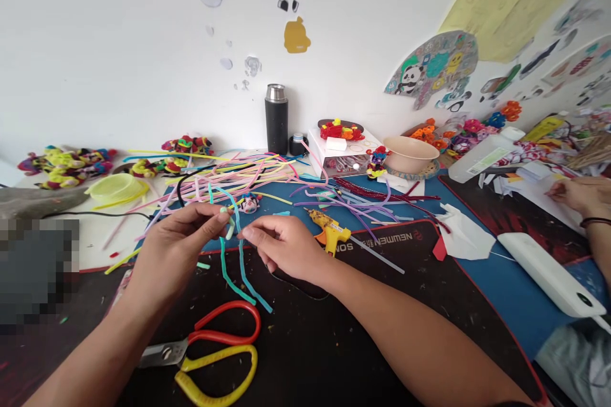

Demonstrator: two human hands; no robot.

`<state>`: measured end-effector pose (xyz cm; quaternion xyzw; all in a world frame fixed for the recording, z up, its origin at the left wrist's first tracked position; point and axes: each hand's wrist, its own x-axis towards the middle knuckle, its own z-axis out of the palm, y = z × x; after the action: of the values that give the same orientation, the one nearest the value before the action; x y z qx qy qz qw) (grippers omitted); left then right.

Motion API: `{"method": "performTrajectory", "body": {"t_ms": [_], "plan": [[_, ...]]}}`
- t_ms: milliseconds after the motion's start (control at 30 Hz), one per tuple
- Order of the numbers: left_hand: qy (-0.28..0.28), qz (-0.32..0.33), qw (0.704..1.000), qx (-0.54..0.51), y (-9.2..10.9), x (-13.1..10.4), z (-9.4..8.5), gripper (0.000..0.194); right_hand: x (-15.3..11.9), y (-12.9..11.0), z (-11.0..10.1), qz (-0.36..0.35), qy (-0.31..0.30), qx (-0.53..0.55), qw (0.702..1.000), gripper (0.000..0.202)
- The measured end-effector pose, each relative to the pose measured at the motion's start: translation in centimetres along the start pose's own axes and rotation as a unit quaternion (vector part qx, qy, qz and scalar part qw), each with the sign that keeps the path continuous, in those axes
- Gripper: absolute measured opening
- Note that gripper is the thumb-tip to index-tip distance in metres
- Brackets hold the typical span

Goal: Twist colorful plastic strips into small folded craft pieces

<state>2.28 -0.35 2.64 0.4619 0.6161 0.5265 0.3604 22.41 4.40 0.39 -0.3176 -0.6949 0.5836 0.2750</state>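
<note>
My left hand [188, 235] is closed, pinching a small pale green bent piece of pipe cleaner [230, 229] between thumb and fingertips. Close beside it, my right hand [284, 245] has its thumb and forefinger pressed together; whatever they hold is too small to make out. Behind and below the fingertips lie a teal pipe cleaner [230, 280] and a blue pipe cleaner [249, 286] on the black mat. Scissors [217, 353] with one red and one yellow handle rest nearest me. A yellow glue gun [331, 232] lies beyond my right hand, a clear glue stick [377, 254] extending from it.
Loose pipe cleaners [238, 172] are heaped at the back. A black thermos [277, 121] stands against the wall, with a beige bowl [410, 156] farther right. Another person's hand [580, 194] is at the right edge, near a white elongated device [548, 273]. Finished-looking fuzzy figures [69, 165] sit at left.
</note>
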Motion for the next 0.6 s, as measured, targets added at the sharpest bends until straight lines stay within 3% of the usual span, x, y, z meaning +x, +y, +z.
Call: {"method": "performTrajectory", "body": {"t_ms": [267, 600], "plan": [[-0.025, 0.037, 0.999, 0.028, 0.0, -0.5, 0.4, 0.037, 0.7, 0.5, -0.1, 0.064, -0.048, 0.163, 0.983, 0.046], [-0.058, 0.055, 0.996, 0.047, -0.1, -0.6, 1.1, 0.028, 0.7, 0.4, 0.3, 0.067, -0.069, 0.183, 0.978, 0.046]]}}
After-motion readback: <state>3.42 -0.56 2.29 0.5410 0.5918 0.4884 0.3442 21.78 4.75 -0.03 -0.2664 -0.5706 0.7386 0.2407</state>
